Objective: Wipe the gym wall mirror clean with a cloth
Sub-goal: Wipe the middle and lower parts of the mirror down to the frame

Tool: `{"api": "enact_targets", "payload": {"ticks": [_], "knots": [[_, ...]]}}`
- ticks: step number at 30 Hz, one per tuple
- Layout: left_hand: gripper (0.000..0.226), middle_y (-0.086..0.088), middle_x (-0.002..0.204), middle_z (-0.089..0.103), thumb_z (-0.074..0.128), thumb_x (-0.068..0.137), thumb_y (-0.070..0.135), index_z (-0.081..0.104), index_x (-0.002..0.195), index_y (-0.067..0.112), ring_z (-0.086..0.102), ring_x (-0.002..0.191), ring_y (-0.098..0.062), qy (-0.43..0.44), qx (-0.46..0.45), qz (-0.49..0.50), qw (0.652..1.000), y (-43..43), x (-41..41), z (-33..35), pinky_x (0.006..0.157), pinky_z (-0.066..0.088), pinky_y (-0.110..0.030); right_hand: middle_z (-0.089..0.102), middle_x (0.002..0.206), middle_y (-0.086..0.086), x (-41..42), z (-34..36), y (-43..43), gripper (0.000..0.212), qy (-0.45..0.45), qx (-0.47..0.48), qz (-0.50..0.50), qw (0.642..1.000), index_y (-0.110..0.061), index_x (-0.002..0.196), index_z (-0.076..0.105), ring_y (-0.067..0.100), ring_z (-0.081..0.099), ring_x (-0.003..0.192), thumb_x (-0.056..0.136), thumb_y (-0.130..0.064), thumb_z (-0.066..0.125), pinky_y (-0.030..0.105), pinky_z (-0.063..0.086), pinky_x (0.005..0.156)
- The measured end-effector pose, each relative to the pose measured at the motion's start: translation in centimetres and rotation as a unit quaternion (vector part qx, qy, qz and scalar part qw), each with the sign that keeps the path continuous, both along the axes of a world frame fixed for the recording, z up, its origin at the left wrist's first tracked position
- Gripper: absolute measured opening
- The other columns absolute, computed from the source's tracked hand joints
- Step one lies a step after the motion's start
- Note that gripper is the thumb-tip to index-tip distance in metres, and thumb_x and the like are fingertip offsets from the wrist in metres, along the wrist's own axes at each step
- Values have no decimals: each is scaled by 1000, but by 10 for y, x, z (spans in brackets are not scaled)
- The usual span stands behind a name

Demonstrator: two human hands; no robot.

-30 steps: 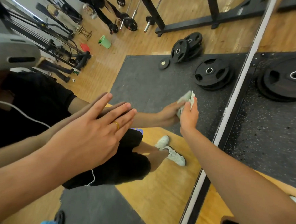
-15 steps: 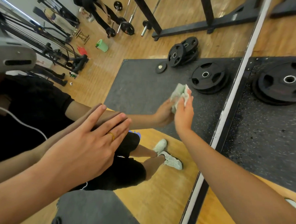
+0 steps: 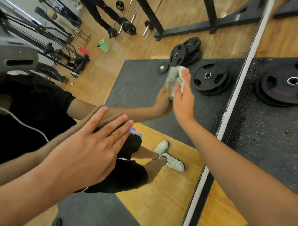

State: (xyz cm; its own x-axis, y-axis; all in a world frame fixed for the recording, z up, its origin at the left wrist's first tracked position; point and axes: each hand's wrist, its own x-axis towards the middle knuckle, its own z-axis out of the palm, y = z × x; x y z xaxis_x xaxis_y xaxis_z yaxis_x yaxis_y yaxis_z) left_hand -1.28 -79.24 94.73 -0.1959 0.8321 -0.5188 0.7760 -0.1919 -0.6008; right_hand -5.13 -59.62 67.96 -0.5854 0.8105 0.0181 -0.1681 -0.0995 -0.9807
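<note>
The wall mirror (image 3: 137,86) fills the left and middle of the head view, and its white edge strip (image 3: 233,108) runs diagonally. My right hand (image 3: 183,99) presses a crumpled pale green and white cloth (image 3: 175,76) against the glass, fingers pointing up and the thumb pinching the cloth's edge. My left hand (image 3: 88,148), with a gold ring on it, lies flat on the glass at lower left, fingers straight. Both arms and hands are doubled in the reflection.
To the right of the mirror edge, black weight plates (image 3: 285,84) lie on a speckled rubber mat (image 3: 264,142) over wooden floor. The reflection shows more plates, a green bucket, a rack base, barbells and another person's legs.
My right hand has slid the cloth upward along the glass and its fingers are now straighter. My left hand stays flat in the same place on the mirror.
</note>
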Motion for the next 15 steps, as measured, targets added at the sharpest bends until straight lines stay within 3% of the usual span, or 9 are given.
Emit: {"api": "enact_targets", "payload": {"ticks": [2,4,6,8,11,13,15], "knots": [[69,-22,159,40,35,93,38,54,143,-6,33,151,-37,-2,2,-2,1000,1,0,1,124,7,-67,41,162,9,-5,-30,21,50,-103,-120,5,987,-23,160,35,29,42,147,109,-23,39,42,35,120],[69,-22,158,41,37,92,38,55,142,-6,35,150,-37,-3,2,-4,1000,1,0,1,123,11,-68,47,156,13,-7,-36,39,49,-161,-183,6,970,-15,157,40,33,45,142,109,-22,38,41,35,117],[70,-22,158,41,37,92,38,55,142,-7,34,150,-36,0,1,-9,1000,1,1,0,123,10,-68,47,157,12,-7,-6,44,48,-140,-152,1,978,-16,158,38,32,47,141,110,-21,39,39,36,116],[70,-23,158,40,36,92,38,54,143,-6,33,151,-37,-1,2,-5,1000,1,1,0,124,8,-68,48,156,9,-6,49,35,49,-33,-65,-4,997,-17,158,38,28,48,142,109,-19,41,39,37,116],[70,-22,159,39,36,92,38,53,144,-6,33,151,-37,-6,4,-1,1000,2,1,0,124,9,-68,31,165,5,-3,108,4,50,138,83,37,986,-7,158,35,26,26,155,109,-14,42,37,25,126],[69,-22,159,39,37,92,38,53,143,-6,34,150,-37,-11,3,-1,1000,2,2,0,124,8,-67,24,164,0,-3,94,-4,51,146,132,47,979,-3,159,31,25,15,158,109,-8,42,30,16,128],[69,-22,159,39,36,93,38,53,144,-5,34,150,-37,-9,4,-4,1000,3,2,-1,124,6,-66,22,167,-4,-4,47,3,53,82,89,27,992,-12,161,30,19,20,157,109,-11,40,28,19,127]]}}
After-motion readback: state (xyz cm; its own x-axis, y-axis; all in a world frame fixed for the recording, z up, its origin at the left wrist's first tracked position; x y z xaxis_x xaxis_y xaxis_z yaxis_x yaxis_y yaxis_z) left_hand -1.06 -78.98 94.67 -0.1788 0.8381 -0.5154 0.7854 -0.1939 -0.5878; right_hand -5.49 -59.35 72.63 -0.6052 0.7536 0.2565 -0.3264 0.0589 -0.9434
